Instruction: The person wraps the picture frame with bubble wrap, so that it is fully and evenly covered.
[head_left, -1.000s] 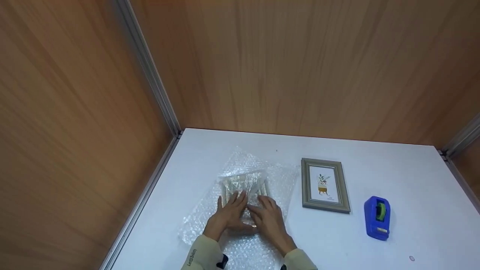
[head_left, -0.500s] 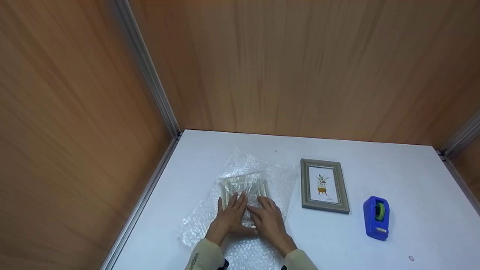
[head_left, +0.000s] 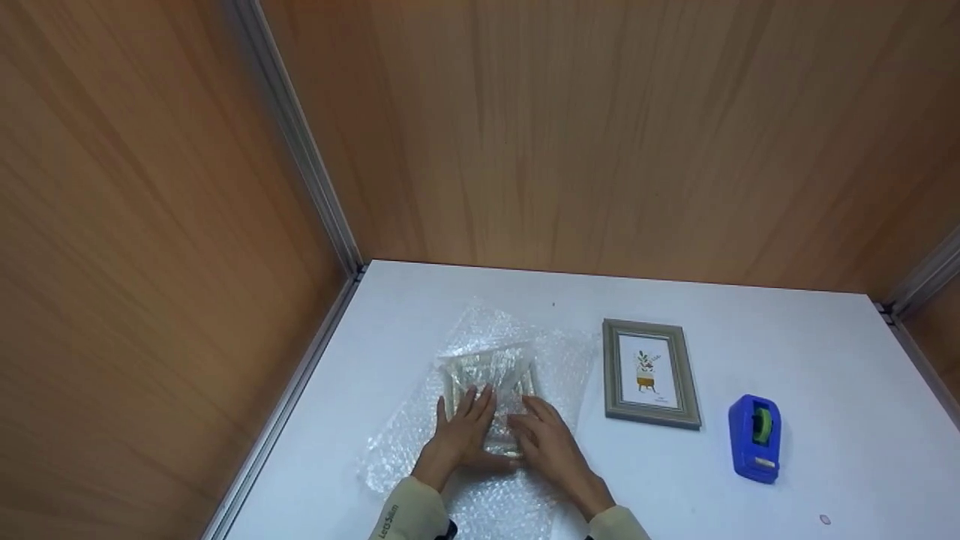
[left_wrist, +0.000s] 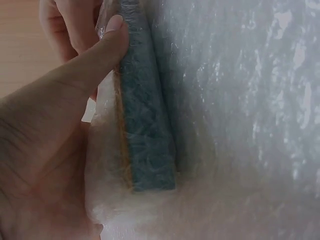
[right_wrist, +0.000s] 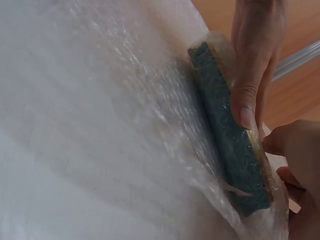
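Observation:
A flat rectangular frame (head_left: pixel 484 361), its edge blue-green in both wrist views, lies inside folded bubble wrap (head_left: pixel 559 349) on the white table. My left hand (head_left: pixel 457 442) rests on top of it with spread, straight fingers, the thumb lying along the near edge. In the left wrist view that thumb (left_wrist: pixel 107 45) presses the film at the frame's edge. My right hand (head_left: pixel 551 446) touches the wrap on the right half, its fingers loosely bent. Whether its fingertips pinch any film is hidden. More bubble wrap spreads toward me under both wrists.
A grey-green picture frame (head_left: pixel 651 420) with a plant picture lies right of the wrap. Farther right stands a blue tape dispenser (head_left: pixel 754 457) with a green roll. A small ring-like mark (head_left: pixel 825 519) is near the front. Wooden panels (head_left: pixel 600 135) border the white table (head_left: pixel 810 352).
My right hand has shifted slightly to the right, away from the left thumb. The left hand stays on the wrapped frame, nearly still.

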